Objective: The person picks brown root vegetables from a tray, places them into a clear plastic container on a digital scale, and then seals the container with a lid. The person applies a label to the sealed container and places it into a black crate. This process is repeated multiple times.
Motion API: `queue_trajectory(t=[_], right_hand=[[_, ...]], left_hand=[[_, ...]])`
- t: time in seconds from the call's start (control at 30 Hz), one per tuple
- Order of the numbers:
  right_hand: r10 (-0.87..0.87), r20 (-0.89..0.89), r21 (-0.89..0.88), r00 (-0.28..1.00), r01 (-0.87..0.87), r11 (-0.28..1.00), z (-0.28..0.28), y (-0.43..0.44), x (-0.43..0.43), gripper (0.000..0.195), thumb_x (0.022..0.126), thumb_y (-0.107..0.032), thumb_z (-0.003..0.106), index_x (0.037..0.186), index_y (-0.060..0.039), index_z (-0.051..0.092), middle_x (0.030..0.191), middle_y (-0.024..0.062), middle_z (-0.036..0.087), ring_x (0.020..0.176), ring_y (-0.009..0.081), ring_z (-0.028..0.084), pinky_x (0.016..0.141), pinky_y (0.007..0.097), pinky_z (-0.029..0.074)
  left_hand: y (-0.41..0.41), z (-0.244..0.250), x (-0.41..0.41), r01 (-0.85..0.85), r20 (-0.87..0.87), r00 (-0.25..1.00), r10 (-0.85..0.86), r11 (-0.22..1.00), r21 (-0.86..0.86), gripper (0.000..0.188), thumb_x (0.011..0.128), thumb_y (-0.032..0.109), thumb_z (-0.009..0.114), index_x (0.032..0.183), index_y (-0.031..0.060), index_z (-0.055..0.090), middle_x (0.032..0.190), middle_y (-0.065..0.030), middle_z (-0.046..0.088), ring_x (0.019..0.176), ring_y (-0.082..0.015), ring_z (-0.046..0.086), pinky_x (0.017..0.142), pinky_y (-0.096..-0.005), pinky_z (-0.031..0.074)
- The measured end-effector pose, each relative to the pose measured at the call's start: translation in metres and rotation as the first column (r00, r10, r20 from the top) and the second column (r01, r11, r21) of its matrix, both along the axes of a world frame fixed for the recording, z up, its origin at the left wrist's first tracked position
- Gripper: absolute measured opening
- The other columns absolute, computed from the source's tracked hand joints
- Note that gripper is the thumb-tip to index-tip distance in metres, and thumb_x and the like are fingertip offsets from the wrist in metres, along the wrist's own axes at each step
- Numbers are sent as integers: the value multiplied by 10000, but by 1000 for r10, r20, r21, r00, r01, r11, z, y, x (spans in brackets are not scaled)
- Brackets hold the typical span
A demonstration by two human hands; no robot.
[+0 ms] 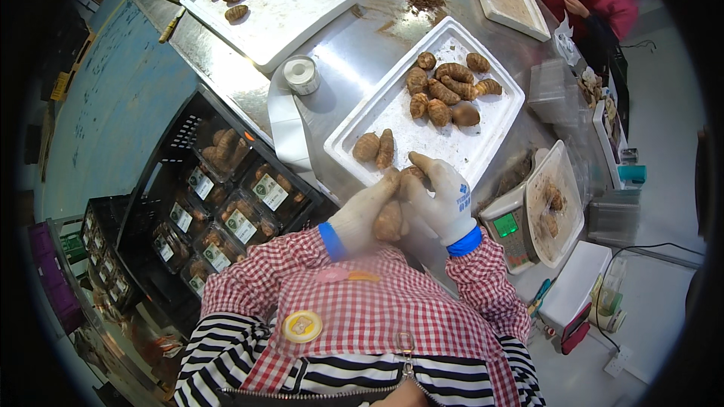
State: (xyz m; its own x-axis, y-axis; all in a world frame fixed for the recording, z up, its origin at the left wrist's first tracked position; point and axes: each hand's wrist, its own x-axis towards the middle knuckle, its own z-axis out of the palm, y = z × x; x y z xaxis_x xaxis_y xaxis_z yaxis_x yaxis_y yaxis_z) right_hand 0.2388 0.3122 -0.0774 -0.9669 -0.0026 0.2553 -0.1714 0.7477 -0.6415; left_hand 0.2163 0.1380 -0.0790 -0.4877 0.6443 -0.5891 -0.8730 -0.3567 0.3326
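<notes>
Both my hands wear whitish work gloves with blue cuffs and meet at the near edge of a white foam tray (355, 118). My left hand (365, 212) is closed around a brown taro corm (389, 220). Against it, my right hand (438, 195) has its fingers bent around another corm (416, 172), which is partly hidden; whether it grips that one is unclear. Two corms (366, 147) lie in the tray just beyond my left hand. Farther up the tray is a loose pile of ringed taro corms (444, 90).
A black crate (164, 192) at left holds labelled clear packs of corms. A label roll (301, 74) and another foam tray (277, 51) stand beyond. To the right are a digital scale (512, 232), clear plastic containers (613, 217) and a person (594, 0) in pink and red.
</notes>
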Motion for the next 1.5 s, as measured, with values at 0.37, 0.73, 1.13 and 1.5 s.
queue_trajectory(t=[0.37,0.73,1.13,1.5], right_hand=[[-82,681,-625,728,635,454,-10,15,-22,324,1037,-319,615,968,-10,680,762,41,657,550,85,536,470,242,396],[139,-119,105,983,-127,986,-10,-4,-6,432,823,-95,751,1244,-44,665,1024,167,662,880,362,658,764,414,545],[-122,520,-401,845,368,839,-21,8,-14,194,992,-152,645,1134,-22,672,936,103,700,742,200,641,693,308,541],[285,249,338,925,-359,870,-39,11,-78,650,823,39,599,1448,-134,565,1397,183,574,1270,387,537,1104,469,433]], left_hand=[[-7,-14,-3,22,80,997,-17,998,-57,532,1039,493,599,1321,43,568,979,-122,694,658,-220,671,530,-338,570],[0,-31,0,-135,-352,931,92,986,-100,392,1082,359,530,1322,51,560,1048,-68,644,775,-151,623,664,-289,514],[-6,-18,-1,-192,-3,981,192,980,-56,512,1071,437,561,1374,28,516,983,-128,636,720,-163,623,593,-289,529],[-64,-52,3,-109,-357,933,48,982,-153,560,1000,144,570,1511,61,356,1204,-192,594,848,-231,653,694,-355,582]])
